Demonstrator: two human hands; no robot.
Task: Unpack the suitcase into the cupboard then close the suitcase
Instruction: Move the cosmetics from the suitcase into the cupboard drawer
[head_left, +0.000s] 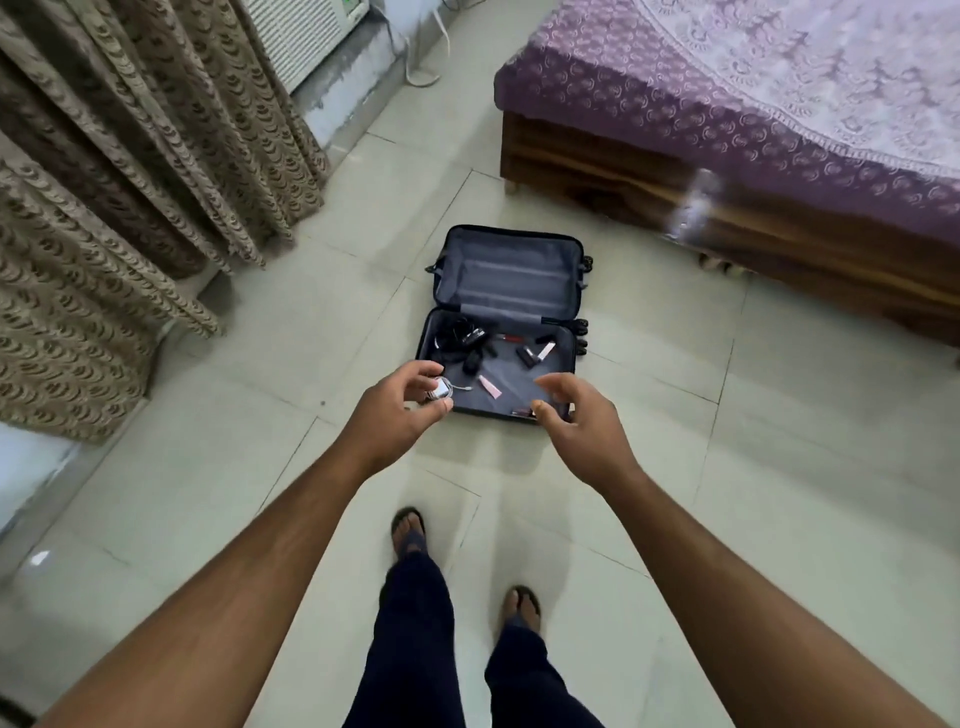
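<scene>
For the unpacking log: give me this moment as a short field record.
suitcase: open flat on floor tiles, near the bed
far half: bare lining
near half: small items, black cables, a pink tube
left hand: pinches a small white coiled thing
right hand: open, holds nothing
cupboard: not in view

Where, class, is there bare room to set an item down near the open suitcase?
Free: the bare floor tiles between the suitcase and the curtain, and the tiles between the suitcase and the bed. The upper half's lining is bare too. Crowded: the lower half, strewn with black cables and small items.
</scene>
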